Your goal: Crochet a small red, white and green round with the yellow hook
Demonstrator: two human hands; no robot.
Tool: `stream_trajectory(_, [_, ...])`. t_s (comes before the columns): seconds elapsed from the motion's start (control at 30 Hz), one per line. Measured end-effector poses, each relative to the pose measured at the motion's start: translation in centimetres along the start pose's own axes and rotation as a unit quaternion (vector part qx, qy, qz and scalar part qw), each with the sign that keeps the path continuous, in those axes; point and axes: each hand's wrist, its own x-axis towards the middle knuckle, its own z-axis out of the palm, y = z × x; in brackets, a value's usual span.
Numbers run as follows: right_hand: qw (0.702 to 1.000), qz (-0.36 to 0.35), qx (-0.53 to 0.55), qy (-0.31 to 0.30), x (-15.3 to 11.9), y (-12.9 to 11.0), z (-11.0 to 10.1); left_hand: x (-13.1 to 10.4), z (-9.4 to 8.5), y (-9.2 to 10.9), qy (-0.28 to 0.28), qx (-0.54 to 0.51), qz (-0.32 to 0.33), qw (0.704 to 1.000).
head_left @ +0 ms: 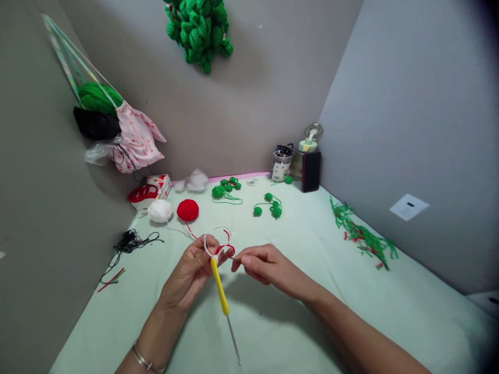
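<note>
Over the middle of the table, my left hand (195, 267) is closed on a small piece of red and white yarn work (223, 252), with loops standing up from it. A crochet hook (220, 288) with a yellow handle points down from this yarn, its metal shaft toward me; whether fingers or a loop keep it there is hidden. My right hand (259, 262) pinches a thin, dark metal-looking tool (235, 259) whose tip meets the yarn work. Beyond my left hand lie a red yarn ball (187, 210) and a white yarn ball (160, 211), with strands running toward it.
Green crocheted balls (273, 206) with trailing yarn lie farther back. Black cords (132, 242) are at left, green and red yarn scraps (362, 234) at right. A pen tin (281, 163), a bottle (307, 146) and a phone (311, 172) stand against the back wall.
</note>
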Motion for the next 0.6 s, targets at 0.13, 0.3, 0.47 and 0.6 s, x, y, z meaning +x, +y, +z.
stream_trajectory(0.13, [1.0,-0.005,0.006,0.003,-0.03,-0.07,0.26,0.0,0.21,-0.15,-0.016,0.005,-0.011,1.0])
stream_trajectory(0.3, [1.0,-0.011,0.021,0.006,0.05,0.02,0.54,-0.09,0.25,-0.14,-0.019,0.017,-0.022,0.999])
stream_trajectory(0.47, [1.0,-0.015,0.024,0.013,0.17,-0.01,0.62,-0.07,0.36,-0.09,-0.019,0.017,-0.026,0.999])
stream_trajectory(0.6, [0.999,-0.018,0.021,0.02,0.12,-0.11,0.59,-0.05,0.47,-0.07,-0.018,0.013,-0.022,0.999])
